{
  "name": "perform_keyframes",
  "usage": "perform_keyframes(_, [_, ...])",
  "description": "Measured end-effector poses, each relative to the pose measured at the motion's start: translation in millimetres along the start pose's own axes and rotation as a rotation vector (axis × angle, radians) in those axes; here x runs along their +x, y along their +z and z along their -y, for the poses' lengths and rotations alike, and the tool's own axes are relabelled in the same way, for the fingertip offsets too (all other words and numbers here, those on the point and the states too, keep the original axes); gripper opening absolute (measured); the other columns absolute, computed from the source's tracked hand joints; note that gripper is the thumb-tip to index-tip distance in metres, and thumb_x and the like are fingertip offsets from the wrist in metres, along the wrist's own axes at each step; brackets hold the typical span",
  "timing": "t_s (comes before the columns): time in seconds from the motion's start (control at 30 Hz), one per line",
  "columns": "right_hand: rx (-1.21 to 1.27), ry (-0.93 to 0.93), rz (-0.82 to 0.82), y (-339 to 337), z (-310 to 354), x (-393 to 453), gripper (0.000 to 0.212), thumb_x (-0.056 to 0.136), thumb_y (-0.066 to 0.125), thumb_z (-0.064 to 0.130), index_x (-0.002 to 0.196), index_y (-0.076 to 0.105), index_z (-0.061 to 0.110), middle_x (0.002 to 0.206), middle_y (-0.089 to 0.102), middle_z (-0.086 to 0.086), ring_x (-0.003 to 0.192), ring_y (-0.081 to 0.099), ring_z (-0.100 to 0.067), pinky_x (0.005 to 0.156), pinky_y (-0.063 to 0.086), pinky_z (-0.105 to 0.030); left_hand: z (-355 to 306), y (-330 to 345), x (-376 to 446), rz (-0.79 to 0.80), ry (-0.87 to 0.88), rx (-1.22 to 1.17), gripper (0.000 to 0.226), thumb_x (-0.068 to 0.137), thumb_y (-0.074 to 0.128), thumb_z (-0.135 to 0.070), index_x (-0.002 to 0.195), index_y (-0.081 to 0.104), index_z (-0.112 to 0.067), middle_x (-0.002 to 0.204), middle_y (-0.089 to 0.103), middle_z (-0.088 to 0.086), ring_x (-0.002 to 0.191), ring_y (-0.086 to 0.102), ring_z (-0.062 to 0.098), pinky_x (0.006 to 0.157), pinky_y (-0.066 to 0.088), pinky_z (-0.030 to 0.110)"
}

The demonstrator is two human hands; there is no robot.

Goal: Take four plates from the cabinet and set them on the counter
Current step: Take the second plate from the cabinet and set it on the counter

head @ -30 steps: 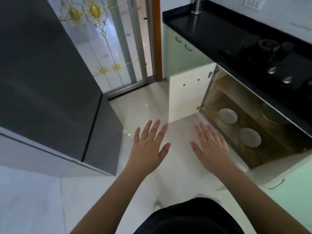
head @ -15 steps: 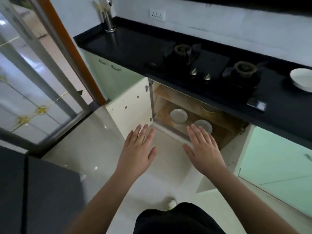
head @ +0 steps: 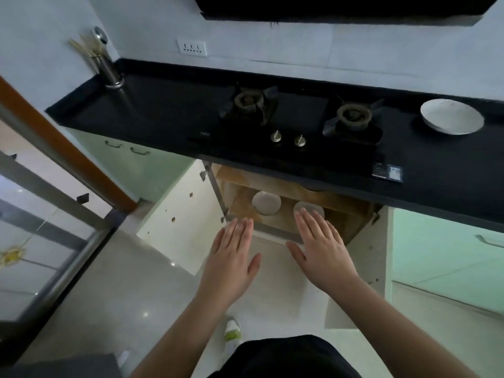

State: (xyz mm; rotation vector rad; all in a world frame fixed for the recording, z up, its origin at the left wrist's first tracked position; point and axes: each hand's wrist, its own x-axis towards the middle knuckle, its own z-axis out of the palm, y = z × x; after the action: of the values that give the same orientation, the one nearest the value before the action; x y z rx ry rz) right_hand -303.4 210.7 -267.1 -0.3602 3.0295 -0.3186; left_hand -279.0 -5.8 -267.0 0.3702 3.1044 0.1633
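The lower cabinet under the stove stands open, both doors swung out. Inside, on its wooden floor, lie two white plates: one plate at the left, a second plate to its right, partly hidden behind my right fingertips. Another white plate rests on the black counter at the far right. My left hand and my right hand hover flat, fingers straight, in front of the cabinet opening, holding nothing.
A two-burner gas stove sits in the counter above the cabinet. A steel utensil holder stands at the counter's left end. The left cabinet door and right cabinet door project over the floor. A glass sliding door is at left.
My view has turned right and squared up to the counter and the open cabinet. Both hands have moved forward toward the opening, still flat and holding nothing.
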Motion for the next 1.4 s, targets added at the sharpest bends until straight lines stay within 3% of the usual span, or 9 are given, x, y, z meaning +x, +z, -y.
perform_keyframes(0.2, [-0.026, 0.072, -0.005, 5, 20, 39, 0.073, 0.096, 0.011, 0.064, 0.156, 0.003, 0.022, 0.164, 0.007, 0.002, 0.150, -0.002, -0.017, 0.119, -0.001, -0.036, 51, 12, 44, 0.029, 0.113, -0.043, 0.064, 0.100, 0.023, -0.051, 0.154, 0.019, -0.018, 0.158, 0.029, 0.009, 0.148, 0.019, 0.025, 0.117, 0.026, 0.044])
perform_keyframes(0.5, [0.010, 0.224, -0.001, 10, 67, 82, 0.073, 0.096, 0.012, 0.061, 0.156, 0.009, 0.020, 0.163, 0.014, -0.001, 0.149, 0.011, -0.020, 0.118, 0.004, -0.034, 123, 21, 109, 0.118, 0.208, -0.041, 0.066, 0.098, 0.020, -0.051, 0.155, 0.016, -0.016, 0.162, 0.018, 0.008, 0.150, 0.007, 0.023, 0.120, 0.018, 0.043])
perform_keyframes(0.6, [0.020, 0.267, -0.005, 14, 69, 85, 0.071, 0.097, 0.016, 0.060, 0.155, 0.013, 0.019, 0.162, 0.017, -0.002, 0.149, 0.013, -0.021, 0.119, 0.010, -0.036, 123, 28, 129, 0.164, 0.245, -0.045, 0.068, 0.097, 0.018, -0.052, 0.155, 0.014, -0.016, 0.163, 0.013, 0.009, 0.150, 0.004, 0.024, 0.121, 0.016, 0.044])
perform_keyframes(0.73, [0.003, 0.326, 0.043, 26, 51, 93, 0.070, 0.098, 0.018, 0.059, 0.156, 0.008, 0.021, 0.163, 0.012, -0.001, 0.150, 0.008, -0.021, 0.119, 0.004, -0.035, 115, 47, 152, 0.228, 0.305, -0.022, 0.068, 0.098, 0.015, -0.054, 0.156, 0.007, -0.018, 0.164, 0.006, 0.006, 0.150, -0.002, 0.023, 0.121, 0.015, 0.044])
perform_keyframes(0.87, [0.015, 0.354, 0.095, 38, 31, 107, 0.071, 0.097, 0.013, 0.060, 0.156, 0.008, 0.021, 0.163, 0.011, -0.001, 0.150, 0.007, -0.021, 0.119, 0.003, -0.035, 106, 68, 172, 0.293, 0.345, -0.002, 0.067, 0.099, 0.014, -0.054, 0.155, -0.002, -0.021, 0.164, 0.000, 0.004, 0.149, -0.008, 0.021, 0.121, 0.004, 0.041])
perform_keyframes(1.03, [0.062, 0.339, 0.103, 35, 6, 127, 0.072, 0.096, 0.012, 0.059, 0.155, 0.019, 0.018, 0.161, 0.021, -0.004, 0.149, 0.015, -0.023, 0.119, 0.014, -0.039, 88, 82, 201, 0.377, 0.356, 0.049, 0.066, 0.095, 0.007, -0.054, 0.149, -0.018, -0.024, 0.164, -0.006, 0.004, 0.149, -0.012, 0.022, 0.121, -0.001, 0.041])
perform_keyframes(1.4, [-0.001, 0.366, 0.223, 98, -45, 170, 0.068, 0.098, 0.016, 0.053, 0.155, 0.015, 0.017, 0.162, 0.019, -0.005, 0.149, 0.013, -0.023, 0.121, 0.011, -0.039, 57, 154, 254, 0.402, 0.454, 0.080, 0.065, 0.101, 0.015, -0.051, 0.155, -0.003, -0.020, 0.164, -0.002, 0.007, 0.150, -0.007, 0.025, 0.119, 0.000, 0.046])
